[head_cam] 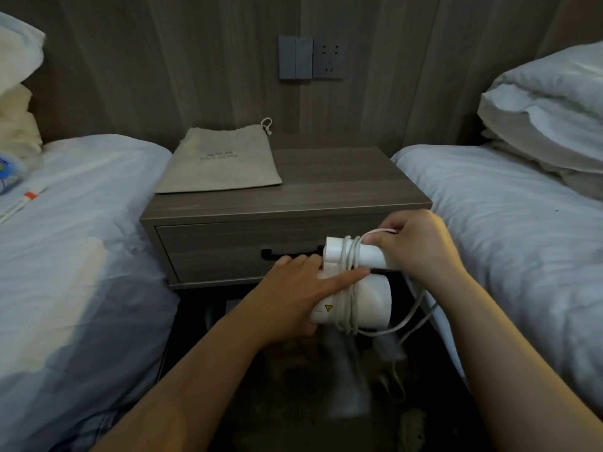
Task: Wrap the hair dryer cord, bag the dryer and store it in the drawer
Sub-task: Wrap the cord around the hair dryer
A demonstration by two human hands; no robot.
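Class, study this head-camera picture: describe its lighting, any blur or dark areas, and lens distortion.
Head view: dim, cool light, with a warmer patch on the left bed; the floor under the hair dryer is dark and smeared; the print on the bag is too soft to read; the wide lens bends the wall panels near the edges.

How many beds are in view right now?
2. The left bed lies left of the nightstand, and the right bed lies right of it. Any others would be outside the frame.
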